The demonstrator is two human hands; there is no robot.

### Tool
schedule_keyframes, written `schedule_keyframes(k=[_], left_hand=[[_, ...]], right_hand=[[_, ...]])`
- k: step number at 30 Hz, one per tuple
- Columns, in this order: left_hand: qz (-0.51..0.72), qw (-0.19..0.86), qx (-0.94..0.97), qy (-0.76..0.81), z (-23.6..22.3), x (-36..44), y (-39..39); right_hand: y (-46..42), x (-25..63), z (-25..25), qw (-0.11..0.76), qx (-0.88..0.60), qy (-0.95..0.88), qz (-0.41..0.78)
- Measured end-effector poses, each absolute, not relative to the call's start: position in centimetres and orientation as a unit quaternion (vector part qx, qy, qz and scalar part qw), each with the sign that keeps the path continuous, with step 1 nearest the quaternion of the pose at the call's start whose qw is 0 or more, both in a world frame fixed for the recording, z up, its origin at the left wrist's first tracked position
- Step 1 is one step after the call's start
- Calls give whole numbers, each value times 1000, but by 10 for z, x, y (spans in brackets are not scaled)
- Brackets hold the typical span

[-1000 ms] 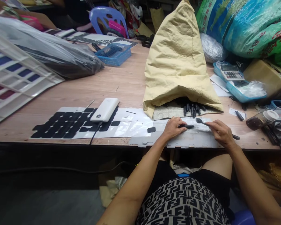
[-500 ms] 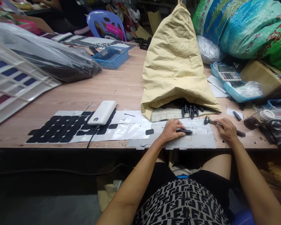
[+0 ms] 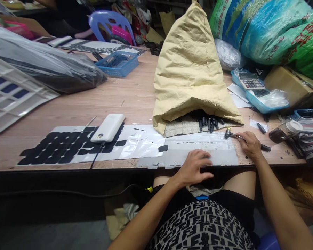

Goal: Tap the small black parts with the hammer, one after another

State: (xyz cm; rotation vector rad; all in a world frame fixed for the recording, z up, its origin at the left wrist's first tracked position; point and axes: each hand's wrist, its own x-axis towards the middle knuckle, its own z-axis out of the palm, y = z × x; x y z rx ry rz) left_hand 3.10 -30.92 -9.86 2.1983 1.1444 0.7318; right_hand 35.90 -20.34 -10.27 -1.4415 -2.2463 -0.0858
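My left hand (image 3: 197, 166) hovers at the table's front edge, over my lap, with thumb and fingers apart and nothing between them. My right hand (image 3: 249, 144) is closed around a small hammer (image 3: 233, 134), whose head points left and whose dark grip sticks out to the right. Between the hands lies a grey-white plastic sheet (image 3: 177, 158) along the edge. Behind it, several black tube-shaped pieces (image 3: 211, 123) spill from the mouth of a large yellow sack (image 3: 187, 80). A black rounded patch (image 3: 163, 148) rests on the sheet's left end.
On the left, a white power bank (image 3: 108, 128) with a cable lies on a sheet of black stickers (image 3: 49, 146). Behind stands a blue basket (image 3: 117, 64). A jar (image 3: 283, 132), a calculator (image 3: 250, 80) in a blue tray and a cardboard box (image 3: 292, 81) occupy the right.
My left hand has let go of the black tube-shaped piece and moved back toward me, its fingers opening. That piece is out of sight. My right hand keeps the hammer in nearly the same place.
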Motion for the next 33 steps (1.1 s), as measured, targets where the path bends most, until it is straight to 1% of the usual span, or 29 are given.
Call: schedule_keyframes(k=[2, 5, 9, 13, 19, 23, 27, 33], left_hand=[[336, 284, 748, 497, -94, 30, -282], [403, 243, 633, 615, -93, 32, -228], [371, 200, 581, 696, -101, 42, -172], [318, 186, 574, 731, -108, 46, -157], [302, 187, 596, 720, -107, 21, -179], [322, 232, 673, 624, -106, 6, -206], [297, 270, 740, 539, -112, 7, -224], [275, 281, 743, 541, -114, 10, -224]], right_hand=[[-203, 359, -103, 237, -521, -820, -29], [-203, 359, -103, 239, -518, -821, -28], [-203, 360, -102, 238, -521, -819, -26], [-203, 360, -101, 235, -523, -819, -22], [-204, 359, -101, 238, -526, -817, -24], [-204, 358, -101, 237, -520, -820, -29], [-205, 358, -100, 240, -501, -831, -38], [-208, 356, -93, 256, -461, -849, -31]])
